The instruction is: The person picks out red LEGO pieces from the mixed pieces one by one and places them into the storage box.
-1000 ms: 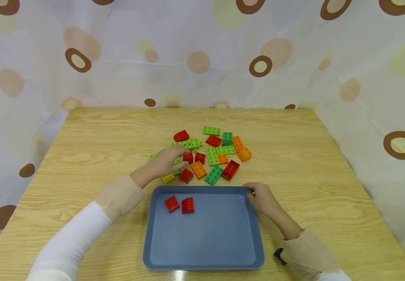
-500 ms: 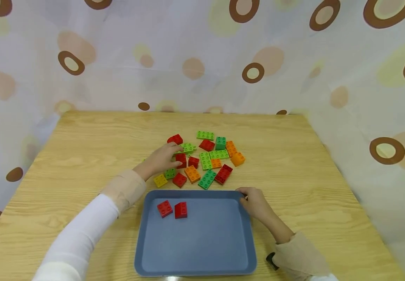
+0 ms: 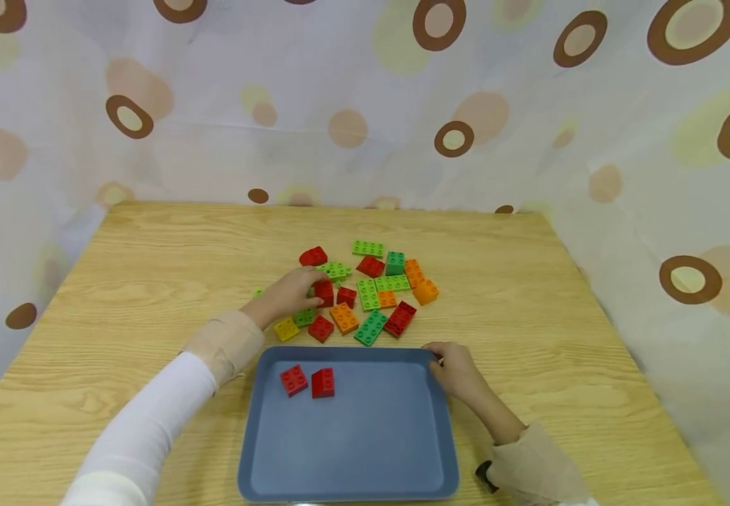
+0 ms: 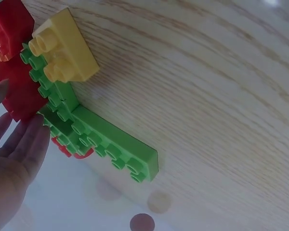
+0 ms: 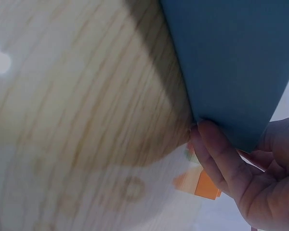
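My left hand (image 3: 287,295) reaches into a spread of toy building bricks and pinches a red brick (image 3: 324,294) between thumb and fingers. In the left wrist view that red brick (image 4: 21,89) stands against light green bricks (image 4: 113,137), near a yellow brick (image 4: 70,45). My right hand (image 3: 456,369) grips the far right corner of a blue-grey tray (image 3: 346,354). From the right wrist, the fingers (image 5: 221,154) press the tray's outer wall (image 5: 226,62), with the thumb over at the rim side. Inside the tray lie a square red brick (image 3: 294,380) and a sloped red brick (image 3: 323,383).
Behind the tray, several loose bricks lie on the wooden table (image 3: 529,295), among them an orange brick (image 3: 343,318), a dark green brick (image 3: 371,327) and a dark red brick (image 3: 400,319). A patterned cloth (image 3: 365,91) hangs beyond the table's far edge.
The left fingers have closed in on the red brick. The right hand keeps its grip on the tray corner. The whole head view has shifted slightly left and down.
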`<state>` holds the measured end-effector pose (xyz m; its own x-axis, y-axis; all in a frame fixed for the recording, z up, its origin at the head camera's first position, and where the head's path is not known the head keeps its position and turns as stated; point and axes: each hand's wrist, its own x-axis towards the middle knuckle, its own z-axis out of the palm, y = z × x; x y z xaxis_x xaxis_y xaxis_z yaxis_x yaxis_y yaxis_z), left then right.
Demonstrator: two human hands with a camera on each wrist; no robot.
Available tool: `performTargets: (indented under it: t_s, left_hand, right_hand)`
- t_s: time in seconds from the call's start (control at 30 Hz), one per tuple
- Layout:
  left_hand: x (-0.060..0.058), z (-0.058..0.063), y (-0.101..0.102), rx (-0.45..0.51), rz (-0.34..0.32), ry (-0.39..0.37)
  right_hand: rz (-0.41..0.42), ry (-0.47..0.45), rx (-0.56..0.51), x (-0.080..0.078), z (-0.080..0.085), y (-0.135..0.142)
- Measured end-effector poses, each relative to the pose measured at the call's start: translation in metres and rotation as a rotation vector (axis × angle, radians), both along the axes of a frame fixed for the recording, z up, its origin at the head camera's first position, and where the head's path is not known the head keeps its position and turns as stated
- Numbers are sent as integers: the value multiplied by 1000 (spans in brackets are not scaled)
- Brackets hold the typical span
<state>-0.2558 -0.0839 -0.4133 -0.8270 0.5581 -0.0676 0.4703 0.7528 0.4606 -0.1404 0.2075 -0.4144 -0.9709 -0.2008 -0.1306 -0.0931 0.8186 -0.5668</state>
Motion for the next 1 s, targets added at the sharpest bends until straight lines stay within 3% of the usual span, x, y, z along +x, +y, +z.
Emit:
performTargets:
  t_s: [0.6, 1.0]
  left_hand:
    - [6, -3, -2, 18, 37, -26]
    - [11, 9, 0, 80, 14, 44]
  right_hand:
    - [-11, -17, -5, 4, -5, -3]
    - [3, -6, -10, 1, -1, 0]
